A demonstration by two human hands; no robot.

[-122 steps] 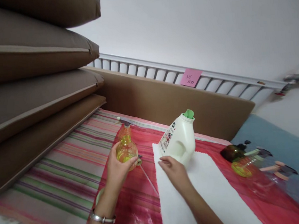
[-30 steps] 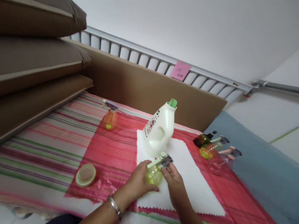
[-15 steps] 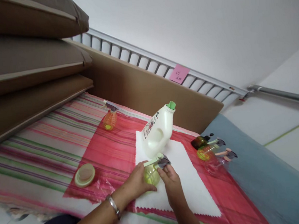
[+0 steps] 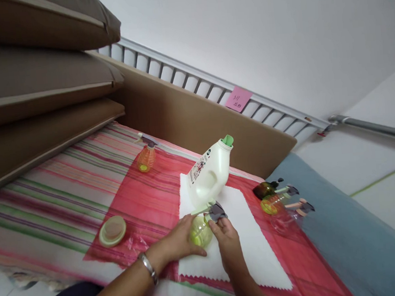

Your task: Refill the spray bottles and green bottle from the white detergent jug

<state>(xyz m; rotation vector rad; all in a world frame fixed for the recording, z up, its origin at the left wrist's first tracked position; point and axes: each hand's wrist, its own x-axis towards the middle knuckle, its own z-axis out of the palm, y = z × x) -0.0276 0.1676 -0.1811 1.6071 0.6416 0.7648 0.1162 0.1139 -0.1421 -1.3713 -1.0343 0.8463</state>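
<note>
Gripping bottle [image 4: 201, 233]: left hand [image 4: 180, 240], half-curled. Pinching sprayer [image 4: 217, 211]: right hand [image 4: 229, 242]. Possible fault: bottle slipping, if held loosely on its round side.

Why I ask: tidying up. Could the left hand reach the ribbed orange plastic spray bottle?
Probably yes: nothing stands between the left hand and the orange bottle, though that hand holds a round yellow-green plastic bottle.

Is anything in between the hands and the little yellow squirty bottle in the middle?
No, nothing that I can see. The left hand holds the yellow bottle, and the right hand is at its spray top. The big white jug stands behind, not in between.
</note>
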